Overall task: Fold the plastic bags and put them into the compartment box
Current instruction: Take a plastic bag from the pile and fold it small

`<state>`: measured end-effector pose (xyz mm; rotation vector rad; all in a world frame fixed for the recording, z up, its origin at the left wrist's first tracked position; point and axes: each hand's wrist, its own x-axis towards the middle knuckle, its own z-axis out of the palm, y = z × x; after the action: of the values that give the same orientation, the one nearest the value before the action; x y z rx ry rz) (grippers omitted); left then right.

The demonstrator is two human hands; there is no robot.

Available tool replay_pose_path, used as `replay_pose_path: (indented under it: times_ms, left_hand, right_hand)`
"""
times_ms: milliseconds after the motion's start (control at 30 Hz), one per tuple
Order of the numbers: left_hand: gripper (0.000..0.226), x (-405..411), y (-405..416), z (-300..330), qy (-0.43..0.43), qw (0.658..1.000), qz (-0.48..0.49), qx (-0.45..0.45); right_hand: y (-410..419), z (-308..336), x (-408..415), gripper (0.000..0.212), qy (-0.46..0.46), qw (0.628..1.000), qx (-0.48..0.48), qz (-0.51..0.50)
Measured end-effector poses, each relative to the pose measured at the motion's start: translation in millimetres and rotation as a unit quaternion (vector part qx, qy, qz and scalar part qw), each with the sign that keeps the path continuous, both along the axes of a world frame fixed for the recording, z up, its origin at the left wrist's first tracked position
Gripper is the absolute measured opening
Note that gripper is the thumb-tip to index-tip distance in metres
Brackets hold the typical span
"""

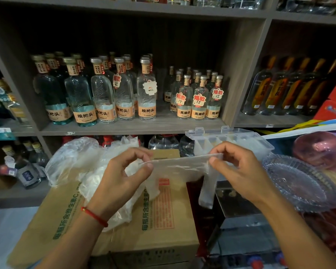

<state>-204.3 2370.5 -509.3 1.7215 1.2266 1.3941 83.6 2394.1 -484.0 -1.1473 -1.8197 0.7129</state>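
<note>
With the left hand [122, 171] and right hand [239, 169] each in a pinching grip on the bag [179, 167] — stretched taut above the carton [124, 220] — keep tension even, then fold ends together squarely — the box [231, 140] waits behind.

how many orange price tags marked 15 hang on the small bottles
3: on the left front small bottle, the middle one, and the right one. Bottles behind may hide more.
</note>
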Motion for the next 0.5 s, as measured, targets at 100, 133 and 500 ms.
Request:
replay_pose_path:
  times_ms: [100,133,500]
  left_hand:
    - [0.018,-1,0,-2,-0.078,0.995,-0.035,-0.046]
    - [0.017,0,0,-2,-0.108,0.992,-0.029,-0.060]
    - [0.009,6,8,-18,-0.138,0.984,0.086,-0.076]
  right_hand:
    - [0,-2,-9,0.014,0.078,0.996,-0.027,-0.034]
    - [0,-3,-12,0.014,0.098,0.993,-0.035,-0.049]
    - [2,-16,-26,0.053,0.217,0.917,-0.322,-0.086]
